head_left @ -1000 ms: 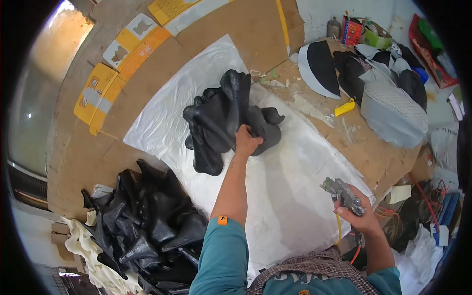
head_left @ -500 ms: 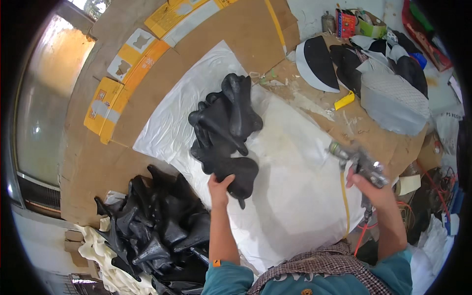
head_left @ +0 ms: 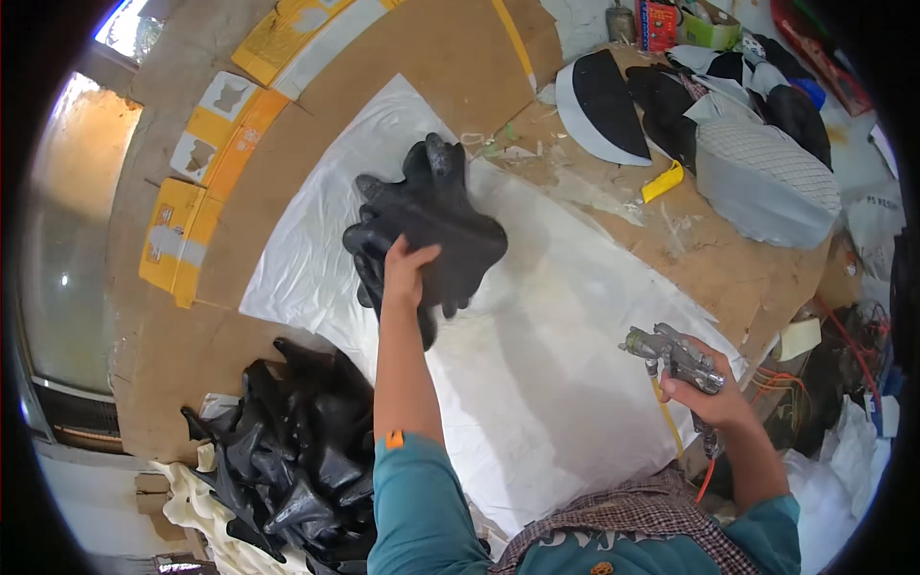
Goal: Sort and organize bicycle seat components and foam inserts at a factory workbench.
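My left hand (head_left: 404, 273) rests at the near edge of a smooth black saddle-shaped piece (head_left: 446, 225). Its thumb and forefinger are spread over the dark surface; the other fingers are mostly hidden. The piece lies on a stack of similar black pieces (head_left: 436, 158), whose rounded ends stick out at the far and left sides. In my right hand (head_left: 719, 388) is a metal spray gun (head_left: 682, 359), gripped by its handle, with the nozzle toward the left. An orange hose (head_left: 707, 479) shows below it.
White sheeting (head_left: 556, 383) covers the work surface over brown cardboard (head_left: 374, 57). At the lower left is a heap of black pieces (head_left: 297, 460), with cream-coloured ones (head_left: 206, 508) beside it. A yellow scraper-like tool (head_left: 662, 182) and a grey padded cover (head_left: 767, 182) lie at the far right.
My left hand has moved farther away with the black piece, which now lies over the stack. The spray gun has shifted slightly nearer and to the left. The whole view has shifted somewhat.
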Action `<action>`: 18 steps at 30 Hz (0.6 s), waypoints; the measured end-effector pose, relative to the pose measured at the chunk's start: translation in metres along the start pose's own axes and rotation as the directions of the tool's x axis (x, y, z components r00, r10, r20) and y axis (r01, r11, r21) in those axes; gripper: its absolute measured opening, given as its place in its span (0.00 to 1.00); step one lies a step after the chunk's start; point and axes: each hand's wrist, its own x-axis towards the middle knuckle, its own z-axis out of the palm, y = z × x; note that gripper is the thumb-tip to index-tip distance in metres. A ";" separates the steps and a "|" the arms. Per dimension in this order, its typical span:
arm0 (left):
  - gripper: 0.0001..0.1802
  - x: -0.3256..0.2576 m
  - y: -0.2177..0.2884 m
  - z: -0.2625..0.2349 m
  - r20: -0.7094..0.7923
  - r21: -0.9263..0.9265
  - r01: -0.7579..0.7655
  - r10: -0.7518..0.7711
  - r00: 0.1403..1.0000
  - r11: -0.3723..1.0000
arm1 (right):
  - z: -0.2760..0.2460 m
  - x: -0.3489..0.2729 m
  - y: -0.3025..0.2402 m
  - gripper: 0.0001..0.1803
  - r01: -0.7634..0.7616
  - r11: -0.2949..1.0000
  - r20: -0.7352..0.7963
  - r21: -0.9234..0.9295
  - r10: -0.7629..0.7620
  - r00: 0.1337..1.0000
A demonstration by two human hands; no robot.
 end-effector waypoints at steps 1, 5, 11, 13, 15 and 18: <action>0.28 0.018 -0.004 0.011 0.003 -0.003 0.002 -0.002 1.000 1.000 | -0.003 0.001 0.001 0.30 0.026 1.000 0.015 -0.008 -0.026 1.000; 0.32 0.045 -0.032 0.023 0.075 0.550 -0.123 0.098 0.992 0.826 | -0.003 0.001 0.009 0.30 0.029 1.000 0.034 0.001 -0.029 0.999; 0.40 0.003 -0.073 0.018 -0.039 0.739 -0.150 0.265 0.964 0.656 | -0.001 0.002 0.005 0.30 0.037 0.993 0.077 -0.110 -0.029 0.997; 0.42 0.007 -0.065 0.025 0.059 0.636 -0.193 0.202 0.978 0.747 | -0.005 0.001 0.016 0.30 0.029 0.992 0.070 -0.121 -0.020 0.997; 0.43 0.012 -0.058 0.018 0.125 0.481 -0.212 0.173 0.977 0.851 | -0.001 0.002 0.024 0.30 0.026 0.992 0.090 -0.126 -0.014 0.996; 0.42 0.050 -0.045 0.011 0.175 0.501 -0.249 0.184 0.967 0.829 | 0.010 -0.001 0.033 0.30 0.048 0.993 0.136 -0.110 -0.033 0.990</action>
